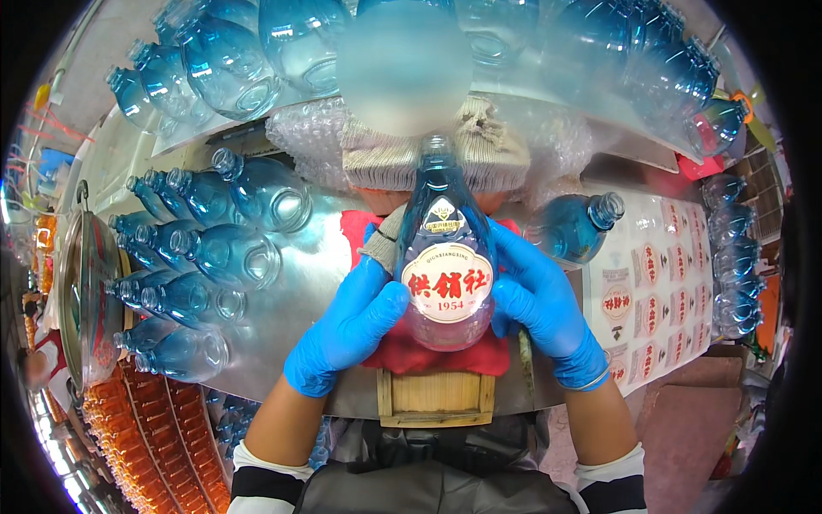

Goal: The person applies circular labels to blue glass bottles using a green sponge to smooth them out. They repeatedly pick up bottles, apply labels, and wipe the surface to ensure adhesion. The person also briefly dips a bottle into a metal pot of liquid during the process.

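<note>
Left hand [349, 319] and right hand [541, 300] clasp the labelled blue bottle [443, 224] above red cloth [490, 360]; presumably glass, stiff, slippery, breakable, best held round its belly.

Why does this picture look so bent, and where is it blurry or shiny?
In the head view, the fisheye lens bows straight edges inside black corners; in the head view, glare whitens the grey metal tabletop; in the head view, a round blurred patch covers the top centre, while the round white paper-like label on the held transparent blue bottle looks sharp.
</note>
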Action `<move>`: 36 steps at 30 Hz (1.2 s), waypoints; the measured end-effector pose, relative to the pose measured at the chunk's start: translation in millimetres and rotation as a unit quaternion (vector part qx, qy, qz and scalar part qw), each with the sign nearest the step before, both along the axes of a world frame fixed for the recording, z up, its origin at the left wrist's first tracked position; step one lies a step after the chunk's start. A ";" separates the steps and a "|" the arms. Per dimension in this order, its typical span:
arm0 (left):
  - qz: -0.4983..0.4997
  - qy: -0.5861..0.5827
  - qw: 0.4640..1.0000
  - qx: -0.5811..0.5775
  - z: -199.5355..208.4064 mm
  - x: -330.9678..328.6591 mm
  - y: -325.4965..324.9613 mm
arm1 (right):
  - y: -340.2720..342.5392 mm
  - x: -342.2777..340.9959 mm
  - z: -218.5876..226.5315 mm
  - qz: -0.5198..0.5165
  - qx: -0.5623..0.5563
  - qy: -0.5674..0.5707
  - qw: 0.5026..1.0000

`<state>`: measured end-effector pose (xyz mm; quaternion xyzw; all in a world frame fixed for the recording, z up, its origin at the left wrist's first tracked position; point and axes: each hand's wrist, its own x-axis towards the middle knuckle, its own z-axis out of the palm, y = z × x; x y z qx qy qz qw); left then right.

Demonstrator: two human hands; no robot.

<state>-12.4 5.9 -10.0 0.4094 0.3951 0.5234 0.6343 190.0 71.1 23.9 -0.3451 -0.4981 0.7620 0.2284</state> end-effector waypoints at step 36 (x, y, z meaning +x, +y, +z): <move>-0.019 0.129 0.991 0.038 -3.6 -3.6 -12.3 | -20.7 -1.4 -20.1 -0.065 0.074 0.030 0.995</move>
